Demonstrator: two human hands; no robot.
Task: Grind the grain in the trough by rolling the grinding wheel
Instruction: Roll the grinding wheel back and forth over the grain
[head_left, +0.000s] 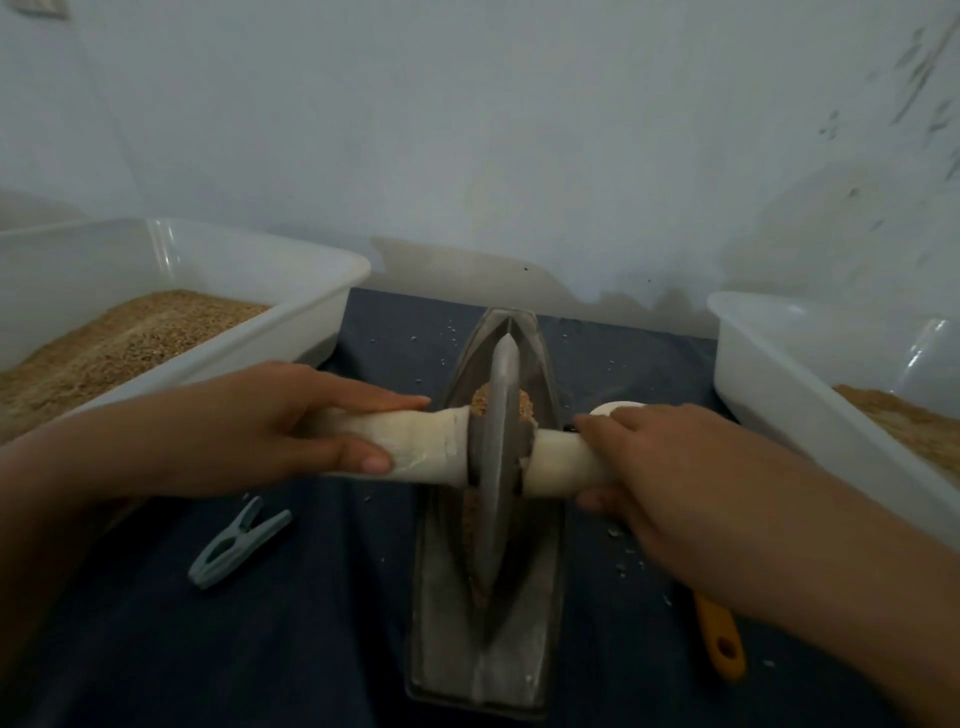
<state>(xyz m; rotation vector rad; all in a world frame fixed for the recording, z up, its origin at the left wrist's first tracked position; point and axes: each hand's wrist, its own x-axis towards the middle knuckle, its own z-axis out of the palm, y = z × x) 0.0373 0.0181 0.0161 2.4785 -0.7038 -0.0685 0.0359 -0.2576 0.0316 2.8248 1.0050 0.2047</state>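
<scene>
Between the hands, the grey grinding wheel (496, 457) stands upright in the trough (488, 639), brown grain (480, 402) sticking beside it. The left hand (270, 421) and right hand (670, 467) each grip its pale handle (421, 441). Beyond each hand a white tub (311, 270) holds grain.

The grey metal boat-shaped trough (488, 654) is lying lengthwise on the dark table (260, 649), pointed end away. The grey disc-shaped grinding wheel (500, 467) is standing upright in its groove, its pale wooden axle (415, 441) lying crosswise. Brown crushed grain (480, 402) is clinging beside the wheel.
</scene>
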